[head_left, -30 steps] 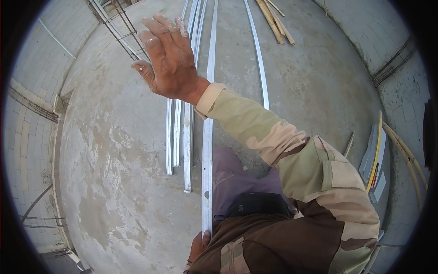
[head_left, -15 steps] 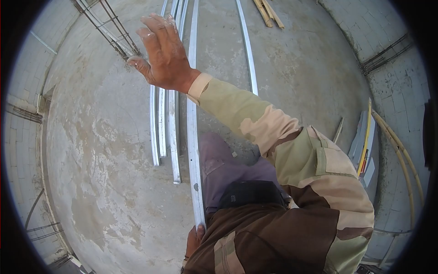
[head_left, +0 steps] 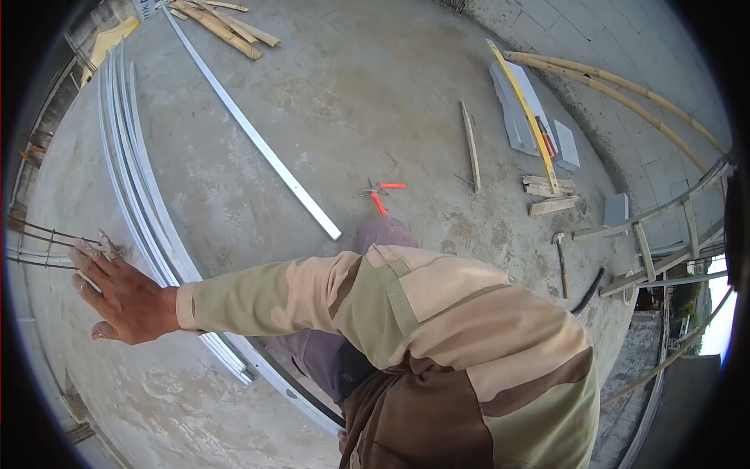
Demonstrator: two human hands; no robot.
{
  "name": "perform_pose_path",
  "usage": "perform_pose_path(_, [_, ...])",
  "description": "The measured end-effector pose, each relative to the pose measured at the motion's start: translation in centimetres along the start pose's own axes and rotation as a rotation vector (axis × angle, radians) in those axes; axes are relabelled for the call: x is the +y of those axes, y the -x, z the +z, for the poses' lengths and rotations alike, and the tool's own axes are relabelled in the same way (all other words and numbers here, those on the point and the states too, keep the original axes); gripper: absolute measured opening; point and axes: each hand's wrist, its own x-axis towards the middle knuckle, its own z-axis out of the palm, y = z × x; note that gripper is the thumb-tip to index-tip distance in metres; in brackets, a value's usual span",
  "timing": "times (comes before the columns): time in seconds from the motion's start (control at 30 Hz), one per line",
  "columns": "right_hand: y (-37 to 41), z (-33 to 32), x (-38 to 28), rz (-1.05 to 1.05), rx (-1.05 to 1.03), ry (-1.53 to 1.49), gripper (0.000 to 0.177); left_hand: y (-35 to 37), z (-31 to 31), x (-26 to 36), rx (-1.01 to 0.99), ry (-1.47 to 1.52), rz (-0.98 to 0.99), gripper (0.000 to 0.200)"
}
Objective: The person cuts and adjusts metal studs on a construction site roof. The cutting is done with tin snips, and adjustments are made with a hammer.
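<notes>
My right hand (head_left: 125,293) is stretched out to the left with its fingers apart, above the floor beside the metal channels, and holds nothing. A long silver metal channel (head_left: 293,393) runs under my right forearm and ends at my body. At that near end only a sliver of my left hand (head_left: 342,442) shows, on the channel; my torso hides the rest. Several thinner metal channels (head_left: 139,207) lie side by side on the floor to the left of it.
Another metal channel (head_left: 258,141) lies apart on the concrete floor. Ahead are red-handled pliers or snips (head_left: 378,192). To the right are a yellow level (head_left: 522,113), a hammer (head_left: 561,264) and bamboo poles (head_left: 625,86) against the block wall. Wooden strips (head_left: 223,31) lie at the back.
My view has turned to the right, bringing the red-handled tool and hammer into sight. My right hand, still open, now appears lower and farther left. My left hand is more hidden.
</notes>
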Motion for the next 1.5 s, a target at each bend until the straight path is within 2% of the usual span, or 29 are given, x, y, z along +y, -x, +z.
perform_pose_path(0.03, [-0.4, -0.3, -0.3, -0.085, 0.016, 0.059, 0.08, -0.6, -0.4, 0.3, -0.023, -0.02, 0.0, 0.05])
perform_pose_path(0.07, [0.6, 1.0, 0.8, -0.071, -0.019, 0.113, 0.081, -1.5, -0.8, 0.8, -0.037, -0.036, 0.006, 0.049])
perform_pose_path(0.13, [7.3, 5.4, 6.3, -0.072, -0.135, 0.307, 0.083, -2.9, -1.9, 1.8, -0.06, -0.071, 0.014, 0.049])
perform_pose_path(0.17, [12.8, 5.5, 9.9, -0.086, -0.473, 0.352, 0.085, -3.7, -2.7, 2.3, -0.073, -0.096, 0.02, 0.049])
perform_pose_path(0.23, [13.0, 3.9, 8.6, 0.541, -0.528, 0.194, 0.087, -5.5, -4.8, 3.7, -0.097, -0.156, 0.031, 0.048])
perform_pose_path(0.27, [13.1, 3.4, 8.9, 0.554, -0.502, 0.208, 0.087, -6.6, -5.6, 4.4, -0.117, -0.186, 0.035, 0.048])
perform_pose_path(0.33, [15.0, 2.5, 8.6, 0.422, -0.265, 0.105, 0.089, -7.1, -5.6, 4.2, -0.179, -0.222, 0.013, 0.047])
perform_pose_path(0.37, [16.2, 0.3, 8.3, 0.454, -0.211, 0.086, 0.088, -7.5, -5.5, 4.1, -0.205, -0.236, 0.0, 0.047])
perform_pose_path(0.5, [26.7, -10.2, 12.0, 0.85, -0.084, -0.009, 0.077, -10.2, -6.7, 6.3, -0.319, -0.357, -0.041, 0.046])
perform_pose_path(0.53, [30.1, -14.0, 13.3, 0.997, -0.032, 0.043, 0.073, -10.9, -6.5, 6.9, -0.362, -0.393, -0.055, 0.046])
perform_pose_path(0.57, [32.1, -20.0, 13.0, 1.25, -0.04, 0.018, 0.068, -11.7, -6.1, 7.5, -0.407, -0.431, -0.07, 0.046])
perform_pose_path(0.6, [36.8, -23.4, 14.9, 1.394, 0.09, 0.163, 0.07, -12.4, -5.8, 8.3, -0.446, -0.467, -0.083, 0.046])
perform_pose_path(0.63, [43.2, -27.0, 16.6, 1.405, 0.244, 0.338, 0.066, -13.1, -5.5, 9.5, -0.477, -0.5, -0.093, 0.045])
perform_pose_path(0.7, [52.0, -37.1, 14.4, 1.757, 0.562, 0.455, 0.063, -14.7, -5.1, 12.3, -0.519, -0.567, -0.111, 0.045])
perform_pose_path(0.73, [58.2, -41.3, 13.0, 1.877, 0.66, 0.591, 0.064, -15.4, -5.0, 13.8, -0.536, -0.602, -0.121, 0.045])
perform_pose_path(0.77, [64.9, -45.5, 10.1, 1.999, 0.657, 0.641, 0.065, -16.0, -4.8, 15.3, -0.55, -0.637, -0.132, 0.044])
perform_pose_path(0.83, [76.2, -51.1, 1.7, 2.23, 0.738, 0.86, 0.056, -17.0, -4.4, 18.2, -0.572, -0.711, -0.157, 0.044])
perform_pose_path(0.87, [77.7, -52.7, -3.8, 2.402, 0.992, 0.848, 0.046, -17.6, -4.1, 19.7, -0.583, -0.747, -0.17, 0.044])
perform_pose_path(0.9, [79.8, -54.3, -9.3, 2.476, 0.886, 0.74, 0.041, -18.1, -3.6, 20.9, -0.596, -0.783, -0.185, 0.044])
perform_pose_path(0.93, [83.4, -54.7, -13.0, 2.52, 0.809, 0.887, 0.038, -18.5, -3.1, 21.9, -0.609, -0.816, -0.205, 0.043])
perform_pose_path(1.03, [88.6, -57.1, -20.5, 2.603, 1.02, 1.018, 0.034, -19.7, 0.3, 24.8, -0.642, -0.881, -0.256, 0.043])
perform_pose_path(1.07, [91.3, -57.7, -20.6, 2.609, 1.057, 1.044, 0.034, -20.2, 1.1, 26.4, -0.634, -0.896, -0.27, 0.043])
perform_pose_path(1.13, [87.6, -60.6, -20.2, 2.634, 1.031, 1.025, 0.042, -21.4, 1.6, 30.1, -0.587, -0.906, -0.297, 0.042])
perform_pose_path(1.2, [92.9, -62.3, -18.1, 2.603, 0.901, 1.277, 0.054, -22.2, 1.8, 33.6, -0.546, -0.916, -0.342, 0.042])
perform_pose_path(1.27, [91.8, -65.3, -16.6, 2.59, 0.897, 1.258, 0.057, -23.4, 3.2, 36.9, -0.529, -0.915, -0.387, 0.041])
perform_pose_path(1.33, [93.2, -68.1, -15.5, 2.537, 0.777, 1.332, 0.052, -24.5, 5.4, 40.0, -0.52, -0.893, -0.423, 0.041])
perform_pose_path(1.4, [93.5, -71.8, -14.8, 2.575, 0.697, 1.283, 0.055, -25.9, 7.8, 43.1, -0.512, -0.867, -0.45, 0.041])
perform_pose_path(1.47, [94.6, -74.9, -14.1, 2.534, 0.685, 1.384, 0.061, -26.7, 9.0, 45.1, -0.496, -0.833, -0.487, 0.04])
perform_pose_path(1.5, [96.4, -76.4, -13.9, 2.581, 0.634, 1.386, 0.063, -26.7, 9.3, 45.4, -0.486, -0.807, -0.509, 0.04])
